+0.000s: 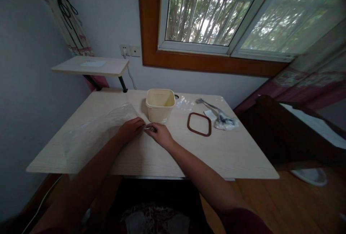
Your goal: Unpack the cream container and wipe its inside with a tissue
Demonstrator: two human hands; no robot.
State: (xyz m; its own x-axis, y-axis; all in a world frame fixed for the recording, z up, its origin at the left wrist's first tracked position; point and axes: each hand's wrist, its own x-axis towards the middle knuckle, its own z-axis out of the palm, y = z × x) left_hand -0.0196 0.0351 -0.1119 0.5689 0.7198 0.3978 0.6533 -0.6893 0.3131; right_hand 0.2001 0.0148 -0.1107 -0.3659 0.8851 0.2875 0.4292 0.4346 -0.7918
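Note:
My left hand and my right hand meet low over the middle of the table, fingertips almost touching. Between them is a small, crumpled, shiny plastic packet; its contents are too small to make out. The fingers of both hands are closed in a pinch on it. Just behind the hands stands a cream plastic bin, upright and open at the top. A large clear plastic bag lies flat to the left, partly under my left forearm.
A brown rounded frame lies right of the bin. Beyond it are a white paper slip and a clear bag with dark parts. A raised shelf stands at the back left, below a wall socket. A dark wooden piece of furniture is at right.

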